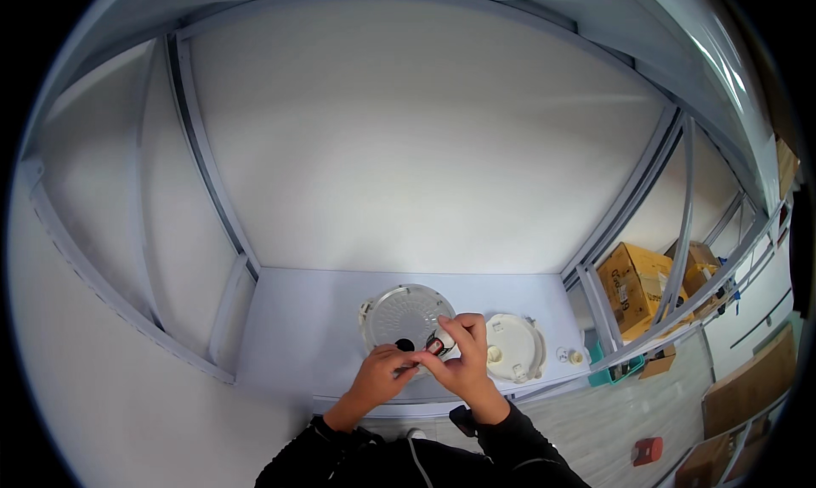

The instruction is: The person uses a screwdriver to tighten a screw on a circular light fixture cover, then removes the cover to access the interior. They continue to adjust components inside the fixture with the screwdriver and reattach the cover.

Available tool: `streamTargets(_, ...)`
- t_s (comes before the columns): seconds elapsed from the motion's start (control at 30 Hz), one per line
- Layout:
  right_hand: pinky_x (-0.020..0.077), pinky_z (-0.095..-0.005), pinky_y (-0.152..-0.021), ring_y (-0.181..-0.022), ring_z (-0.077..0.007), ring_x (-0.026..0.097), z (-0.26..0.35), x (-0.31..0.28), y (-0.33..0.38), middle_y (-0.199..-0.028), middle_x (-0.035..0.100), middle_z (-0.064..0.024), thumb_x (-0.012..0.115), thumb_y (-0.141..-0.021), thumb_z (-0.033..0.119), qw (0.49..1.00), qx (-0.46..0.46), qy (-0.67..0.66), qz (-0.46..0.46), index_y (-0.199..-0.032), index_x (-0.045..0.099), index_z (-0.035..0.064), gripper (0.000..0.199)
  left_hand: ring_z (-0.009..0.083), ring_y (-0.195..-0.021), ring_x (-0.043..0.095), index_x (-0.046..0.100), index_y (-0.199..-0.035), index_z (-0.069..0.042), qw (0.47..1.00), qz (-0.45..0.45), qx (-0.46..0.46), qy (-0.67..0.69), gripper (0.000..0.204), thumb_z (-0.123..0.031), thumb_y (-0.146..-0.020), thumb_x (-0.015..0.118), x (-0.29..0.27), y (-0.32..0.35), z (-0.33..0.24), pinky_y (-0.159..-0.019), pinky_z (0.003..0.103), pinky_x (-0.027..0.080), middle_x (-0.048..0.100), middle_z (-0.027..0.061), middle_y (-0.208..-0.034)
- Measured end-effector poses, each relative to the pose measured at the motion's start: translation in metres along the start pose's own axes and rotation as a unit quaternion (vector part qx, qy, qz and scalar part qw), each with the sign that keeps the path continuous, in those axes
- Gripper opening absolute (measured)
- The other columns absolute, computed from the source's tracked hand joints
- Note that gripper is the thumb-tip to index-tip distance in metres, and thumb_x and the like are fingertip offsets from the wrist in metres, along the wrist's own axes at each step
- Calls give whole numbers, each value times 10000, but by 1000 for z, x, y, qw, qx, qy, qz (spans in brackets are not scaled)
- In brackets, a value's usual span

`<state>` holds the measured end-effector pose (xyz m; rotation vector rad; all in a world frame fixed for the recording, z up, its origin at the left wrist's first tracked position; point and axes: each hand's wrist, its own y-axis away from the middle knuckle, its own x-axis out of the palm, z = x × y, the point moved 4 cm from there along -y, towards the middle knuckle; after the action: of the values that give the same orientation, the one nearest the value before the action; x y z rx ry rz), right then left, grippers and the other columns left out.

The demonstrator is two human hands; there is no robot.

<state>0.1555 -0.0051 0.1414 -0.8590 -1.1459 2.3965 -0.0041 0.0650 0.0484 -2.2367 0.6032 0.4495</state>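
Above the front part of the table (293,335), my two hands meet. My right hand (463,365) is closed on a small white round part with a dark and red face (437,345); its exact kind is too small to tell. Right beside it, my left hand (382,376) is closed in a pinch, its fingertips near that part; what they hold is hidden. Behind the hands lies a round translucent ribbed cover (412,311) with a pale rim. A small black round spot (405,345) shows by my left fingers. Right of my hands rests a round white base (518,335).
A cream cylindrical piece (495,354) stands at the white base. Small pale parts (575,357) lie near the table's right end. Metal frame posts (204,139) bound the table. Beyond the right side are cardboard boxes (633,288), a teal bin (620,369) and a red object (648,451) on the floor.
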Motion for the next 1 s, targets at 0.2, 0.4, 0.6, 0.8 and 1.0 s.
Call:
streamTargets(0.2, 538, -394, -894, -1067, -283, 630, -3, 1, -13, -1265, 610, -187, 856, -881, 150, 985, 62, -155, 48, -1529, 531, 33, 734, 315, -881, 706, 759, -1106, -82, 999, 14, -23, 23, 249, -82, -862, 809, 0, 0, 0, -924, 441, 536, 757, 67, -878)
streamTargets(0.4, 525, -393, -875, -993, -281, 605, 10, -2, -8, -1245, 608, -182, 902, -842, 176, 998, -7, 58, 18, -1580, 441, 52, 879, 331, -905, 697, 761, -1121, -78, 1000, 17, -20, 15, 272, -79, -853, 806, 2, -1, 1, -922, 440, 537, 762, 71, -899)
streamTargets(0.6, 586, -370, -819, -908, -261, 695, 1, 16, -5, -1143, 623, -183, 788, -928, 57, 985, 103, -124, 64, -1632, 329, 18, 841, 329, -927, 699, 752, -1111, -66, 999, 26, -21, 14, 276, -69, -841, 812, 3, 1, 7, -909, 446, 543, 771, 71, -924)
streamTargets(0.8, 540, -364, -712, -842, -269, 651, 1, 7, -4, -1009, 606, -151, 951, -799, 254, 994, 76, 73, 23, -1458, 475, -21, 858, 316, -920, 700, 742, -1086, -59, 999, 19, -21, 27, 265, -57, -831, 815, 2, -1, 5, -912, 444, 540, 765, 75, -909)
streamTargets(1.0, 567, -357, -765, -890, -284, 687, -4, 5, -3, -1137, 676, -185, 885, -865, 187, 993, 99, -49, 49, -1496, 436, -4, 798, 313, -935, 706, 747, -1091, -66, 999, 31, -22, 26, 245, -91, -857, 816, 4, 0, 8, -953, 436, 539, 773, 78, -936)
